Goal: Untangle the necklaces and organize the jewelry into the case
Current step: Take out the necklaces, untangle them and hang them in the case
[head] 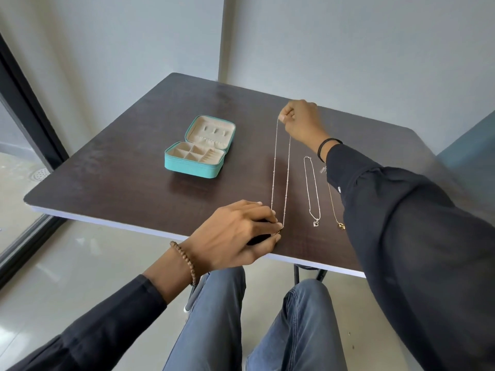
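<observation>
Fingers [265,216] of left hand [233,231] and right hand [302,121] pinch long necklace [288,178]; sleeve [401,223] half-hides gold necklace [333,207].

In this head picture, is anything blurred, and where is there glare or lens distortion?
Head view: the right hand and its sleeve look slightly motion-blurred; the teal jewelry case is sharp; a soft sheen lies on the far part of the dark table; the wide lens makes the window frame lean.
</observation>
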Tool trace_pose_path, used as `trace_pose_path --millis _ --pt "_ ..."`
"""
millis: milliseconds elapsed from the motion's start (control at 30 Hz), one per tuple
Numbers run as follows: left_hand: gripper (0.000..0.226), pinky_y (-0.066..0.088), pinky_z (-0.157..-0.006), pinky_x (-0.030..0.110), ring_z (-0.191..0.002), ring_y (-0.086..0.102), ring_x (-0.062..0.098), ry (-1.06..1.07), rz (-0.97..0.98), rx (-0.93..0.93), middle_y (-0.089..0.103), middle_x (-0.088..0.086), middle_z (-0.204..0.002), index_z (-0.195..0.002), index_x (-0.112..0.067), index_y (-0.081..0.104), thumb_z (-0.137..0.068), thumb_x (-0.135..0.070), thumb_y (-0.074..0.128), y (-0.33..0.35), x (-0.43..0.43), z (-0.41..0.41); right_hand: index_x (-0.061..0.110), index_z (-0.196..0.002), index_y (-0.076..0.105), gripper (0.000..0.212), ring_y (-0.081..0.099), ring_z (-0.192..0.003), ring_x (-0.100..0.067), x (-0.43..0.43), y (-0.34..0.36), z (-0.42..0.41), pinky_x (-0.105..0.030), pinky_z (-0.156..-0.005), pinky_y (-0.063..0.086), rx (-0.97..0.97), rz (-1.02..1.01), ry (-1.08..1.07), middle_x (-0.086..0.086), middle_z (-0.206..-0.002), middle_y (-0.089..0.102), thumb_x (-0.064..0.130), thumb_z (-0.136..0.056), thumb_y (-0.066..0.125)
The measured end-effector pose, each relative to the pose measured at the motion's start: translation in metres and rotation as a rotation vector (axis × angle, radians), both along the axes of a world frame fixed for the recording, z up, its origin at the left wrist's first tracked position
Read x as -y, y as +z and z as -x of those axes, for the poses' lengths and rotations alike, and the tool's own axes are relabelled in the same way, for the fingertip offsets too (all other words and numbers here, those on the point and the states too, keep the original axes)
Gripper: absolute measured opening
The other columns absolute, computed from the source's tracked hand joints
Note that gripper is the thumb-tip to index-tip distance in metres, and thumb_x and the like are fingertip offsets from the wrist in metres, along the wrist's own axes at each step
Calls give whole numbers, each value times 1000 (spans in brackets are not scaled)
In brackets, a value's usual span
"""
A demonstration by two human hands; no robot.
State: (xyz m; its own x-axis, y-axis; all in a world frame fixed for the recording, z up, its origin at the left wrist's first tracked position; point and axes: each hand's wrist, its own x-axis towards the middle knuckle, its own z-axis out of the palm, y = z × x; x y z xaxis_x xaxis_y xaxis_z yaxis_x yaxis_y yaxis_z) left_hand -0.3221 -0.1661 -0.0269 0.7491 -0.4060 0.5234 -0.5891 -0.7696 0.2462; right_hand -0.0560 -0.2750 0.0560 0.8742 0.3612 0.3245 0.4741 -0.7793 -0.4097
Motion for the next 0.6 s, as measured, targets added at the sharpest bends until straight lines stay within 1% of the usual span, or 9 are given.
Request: trace_pose_path --millis 67,133,200,300,400,500,600 --pt "27 51 -90 32 -95 68 14 -5 1 -30 70 -8 -103 -106 -19 78 -98 -34 58 4 0 1 -4 -93 73 23 57 -86 -16 0 -13 -4 -33 -83 55 2 46 6 6 -78 58 -10 -90 51" --pt "30 51 -83 33 -92 66 13 -14 -14 -63 68 -8 -101 -105 -20 78 -100 -38 54 6 0 0 1 -90 73 23 61 -87 -20 2 -25 -8 -40 -86 57 -4 65 15 3 -84 61 -9 -89 52" --pt "34 50 -80 35 -90 65 14 -25 -36 -89 66 -7 -100 -106 -20 77 -101 -41 50 8 -1 -2 7 -89 73 21 64 -91 -23 5 -35 -11 -42 -86 57 -16 88 24 2 -89 63 -4 -91 55" --pt "35 50 -78 36 -89 62 15 -34 -39 -106 63 -6 -98 -108 -20 77 -102 -42 49 8 -2 -4 15 -87 72 19 63 -94 -22 8 -44 -13 -39 -82 55 -13 132 48 2 -98 63 5 -95 58" --pt "35 49 -78 33 -91 60 13 -36 -21 -129 62 -7 -99 -110 -21 77 -102 -42 49 8 -3 -4 20 -85 71 18 62 -92 -20 10 -49 -16 -37 -80 53 -2 157 62 3 -99 63 11 -96 61" --pt "34 49 -78 32 -93 60 11 -36 14 -156 61 -8 -100 -111 -24 77 -101 -43 51 10 -3 -6 24 -85 74 14 61 -85 -16 13 -50 -21 -38 -81 55 -22 122 62 5 -93 64 15 -93 66" --pt "32 49 -76 32 -91 58 10 -32 54 -189 61 -10 -97 -108 -27 78 -99 -44 53 12 -2 -10 23 -88 79 10 62 -81 -12 15 -46 -21 -34 -81 55 -58 73 64 8 -87 67 17 -89 71"
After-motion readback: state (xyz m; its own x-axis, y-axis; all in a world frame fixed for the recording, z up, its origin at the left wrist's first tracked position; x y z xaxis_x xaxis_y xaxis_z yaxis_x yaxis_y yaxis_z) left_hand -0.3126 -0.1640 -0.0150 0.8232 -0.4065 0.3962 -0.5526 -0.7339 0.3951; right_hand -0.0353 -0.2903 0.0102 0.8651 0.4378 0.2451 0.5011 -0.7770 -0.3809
